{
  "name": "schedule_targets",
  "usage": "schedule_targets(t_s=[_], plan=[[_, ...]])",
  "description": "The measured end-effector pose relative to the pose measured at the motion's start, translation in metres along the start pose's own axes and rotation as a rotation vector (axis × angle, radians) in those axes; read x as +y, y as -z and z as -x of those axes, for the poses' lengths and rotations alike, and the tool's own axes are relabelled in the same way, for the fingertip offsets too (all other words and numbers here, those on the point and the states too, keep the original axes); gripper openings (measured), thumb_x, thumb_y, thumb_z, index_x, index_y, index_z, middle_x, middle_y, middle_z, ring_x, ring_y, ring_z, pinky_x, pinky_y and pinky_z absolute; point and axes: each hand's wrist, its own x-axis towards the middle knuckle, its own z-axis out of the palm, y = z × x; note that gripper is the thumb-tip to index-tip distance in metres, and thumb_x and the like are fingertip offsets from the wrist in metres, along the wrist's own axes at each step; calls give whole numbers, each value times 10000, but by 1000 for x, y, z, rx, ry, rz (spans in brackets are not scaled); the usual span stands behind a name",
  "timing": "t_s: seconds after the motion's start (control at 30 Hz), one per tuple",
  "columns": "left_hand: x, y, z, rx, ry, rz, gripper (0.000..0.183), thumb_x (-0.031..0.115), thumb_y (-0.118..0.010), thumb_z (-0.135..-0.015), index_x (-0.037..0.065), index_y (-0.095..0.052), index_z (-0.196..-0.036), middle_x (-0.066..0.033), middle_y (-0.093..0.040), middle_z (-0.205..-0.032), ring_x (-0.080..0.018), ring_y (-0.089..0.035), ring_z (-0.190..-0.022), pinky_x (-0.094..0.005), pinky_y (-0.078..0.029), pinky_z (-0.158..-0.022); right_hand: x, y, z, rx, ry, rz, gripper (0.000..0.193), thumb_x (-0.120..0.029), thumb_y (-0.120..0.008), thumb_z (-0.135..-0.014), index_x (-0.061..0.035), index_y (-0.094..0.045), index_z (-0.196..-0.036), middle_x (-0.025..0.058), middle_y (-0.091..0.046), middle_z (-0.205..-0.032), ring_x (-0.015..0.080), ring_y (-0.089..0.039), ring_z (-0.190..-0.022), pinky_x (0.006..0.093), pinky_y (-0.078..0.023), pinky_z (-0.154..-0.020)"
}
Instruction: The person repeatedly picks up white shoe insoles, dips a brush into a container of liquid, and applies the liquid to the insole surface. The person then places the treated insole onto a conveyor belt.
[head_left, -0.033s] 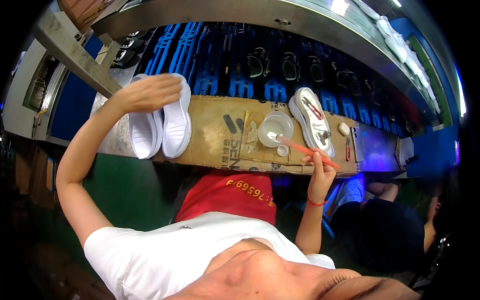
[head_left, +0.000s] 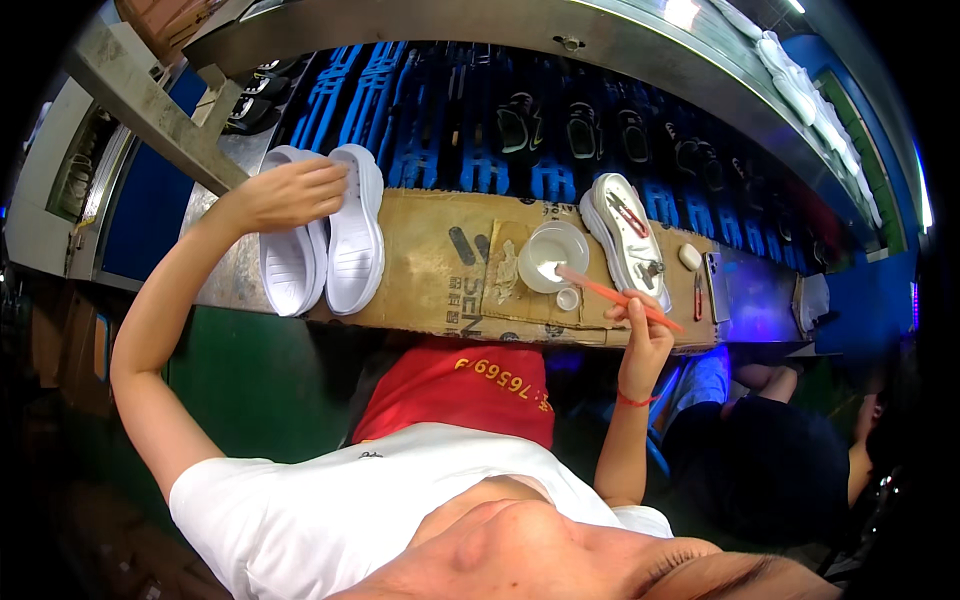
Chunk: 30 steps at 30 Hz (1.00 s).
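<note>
My left hand [head_left: 285, 194], its fingers stretched out, is over the upper part of two white shoe soles. The left sole [head_left: 288, 270] is partly covered by it; the right sole [head_left: 354, 245] lies close alongside, near my fingertips. Between the fingers of my right hand [head_left: 645, 345] is an orange-handled brush [head_left: 612, 294]. Its tip points into a translucent plastic bowl [head_left: 545, 232] with some white stuff at the bottom. A small round cup [head_left: 568, 299] stands just below the bowl. Behind the brush, another white sole [head_left: 612, 215] holds a red-handled tool and small metal pieces.
A cardboard sheet [head_left: 420, 260] covers the bench top. To the right lie a white rounded case [head_left: 690, 257], a red cutter [head_left: 698, 297] and a phone [head_left: 714, 280]. Beyond are blue racks [head_left: 485, 175] with dark shoes. Another person [head_left: 770, 460] sits at right.
My left hand has shifted slightly left and toward me, uncovering more of the right sole's top. The right hand with the brush has barely moved.
</note>
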Motion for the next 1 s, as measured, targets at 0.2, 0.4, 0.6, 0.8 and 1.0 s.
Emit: schedule_targets(t_s=[0.2, 0.4, 0.6, 0.8, 1.0], plan=[[10, -22, 47, -84, 64, 6, 182, 100, -610, -755, 80, -576, -933, -57, -588, -1127, -236, -493, -1214, -344, -359, -1092, 18, 0, -44, -91, 48, 115, 257, -170, -571, -962, 54, -638, -1070, 83, -688, -805, 118, -613, -781, 252, -456, -735], [-1, -10, 44, -128, -15, 5, 214, 55, -628, -728, 88, -551, -924, -47, -578, -1160, -232, -466, -1251, -355, -353, -1117, 23, -14, -78, -157, 92, 238, 249, -189, -603, -945, 41, -694, -974, 53, -702, -757, 67, -582, -684, 219, -445, -638], [-8, 42, 41, -96, 388, 301, 239, -14, -581, -761, 32, -522, -988, -118, -593, -1115, -289, -544, -1135, -400, -410, -1045, 24, -15, -89, -174, 103, 438, 246, -208, -602, -939, 9, -711, -973, 39, -710, -727, 46, -580, -657, 213, -433, -597], [52, 22, 28, 418, 1049, 1140, 330, 43, -490, -935, -11, -460, -1259, -111, -587, -1134, -244, -568, -1052, -312, -439, -934, 24, -17, -96, -189, 122, 503, 262, -203, -596, -947, 33, -710, -955, 25, -708, -729, 16, -484, -614, 184, -389, -569], [108, -5, -20, 578, 1053, 2374, 748, 146, -610, -729, -60, -338, -1394, -222, -542, -1252, -309, -589, -1103, -383, -489, -941, 24, -11, -95, -208, 29, 495, 268, -236, -613, -928, 10, -716, -952, 45, -718, -728, 42, -566, -629, 212, -431, -582]])
